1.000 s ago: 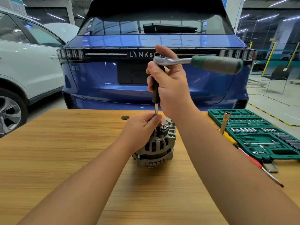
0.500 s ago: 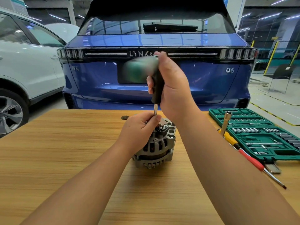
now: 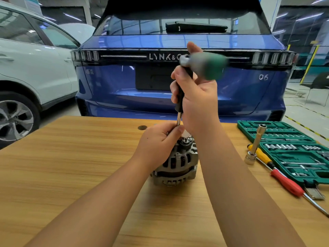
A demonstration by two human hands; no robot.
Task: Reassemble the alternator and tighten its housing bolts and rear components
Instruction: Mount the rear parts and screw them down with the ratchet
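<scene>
The blue car (image 3: pixel 178 82) fills the background behind the alternator, with a white car (image 3: pixel 35 68) off to the alternator's left. The wooden table (image 3: pixel 71 175) carries everything in use. The green socket case (image 3: pixel 293 157) lies open to the alternator's right, and between the case and the alternator lie a red-handled screwdriver (image 3: pixel 286 183), a yellow-handled tool (image 3: pixel 263 155) and a metal socket extension (image 3: pixel 256 145) leaning over it.

The alternator (image 3: pixel 178 164) stands on end near the middle of the table, its rear face up. The right hand (image 3: pixel 197 97), above the alternator, is wrapped around the black upright shaft (image 3: pixel 180 97) of a ratchet; the green ratchet handle (image 3: pixel 206 65) sticks out sideways at the top and is blurred, so it reads as mid-swing. The left hand (image 3: pixel 158 141) sits on the alternator's upper left shoulder, fingers curled around the lower end of the shaft where it meets the rear face. The fastener itself is hidden under that hand.

The step in hand appears to be running down a rear fastener. To do it well, the shaft should be kept square to the rear face, so the socket does not ride off the fastener. The left hand's job is twofold: guide the shaft's tip and hold the housing down so it does not spin or tip on the table. Short, even strokes suit this tall setup better than long sweeps, since the high handle gives leverage to topple the alternator. Final tightness is better felt gradually than forced.
</scene>
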